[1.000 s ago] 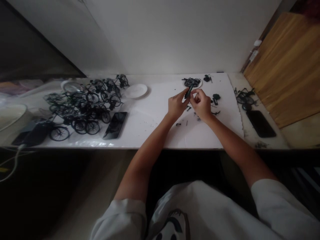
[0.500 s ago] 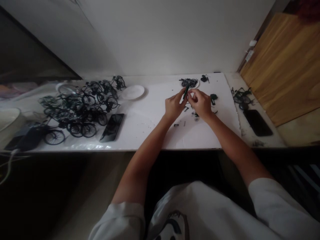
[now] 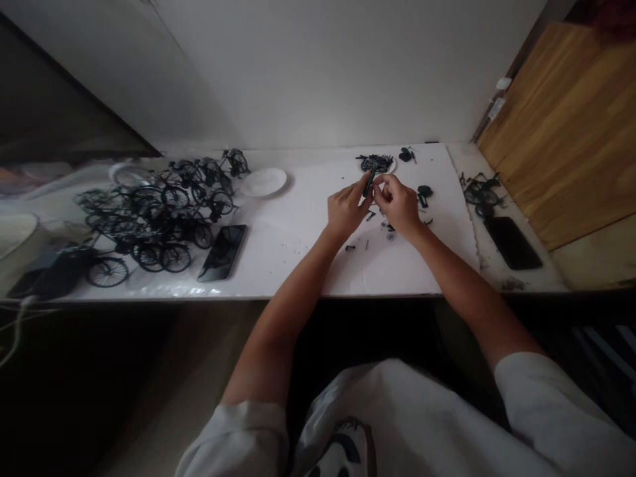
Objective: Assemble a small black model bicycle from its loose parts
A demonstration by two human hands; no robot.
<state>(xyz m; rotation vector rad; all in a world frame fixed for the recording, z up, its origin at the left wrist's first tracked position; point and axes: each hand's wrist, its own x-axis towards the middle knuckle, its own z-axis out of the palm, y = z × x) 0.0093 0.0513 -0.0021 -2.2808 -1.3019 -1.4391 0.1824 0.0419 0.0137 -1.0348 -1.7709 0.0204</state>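
Note:
Between the fingertips of my left hand (image 3: 345,207) is a thin dark green part (image 3: 368,183), held tilted above the white board (image 3: 318,179). My right hand (image 3: 398,202) is closed in a pinch against the part's right side; what its fingertips hold is too small to make out. Just beyond my hands, a small plate (image 3: 392,165) bears a heap of dark parts (image 3: 375,163). Small loose pieces lie below and beside my hands, among them a dark green piece (image 3: 424,192) to the right.
Several small dark model bicycles (image 3: 159,212) crowd the left side. Near them are a white plate (image 3: 265,182) and a phone (image 3: 223,252). At the right lie a dark phone (image 3: 513,243), more dark parts (image 3: 481,191) and a wooden panel (image 3: 566,132).
The view has shifted very slightly. Both hands keep nearly the same place and hold, with the green part barely moved.

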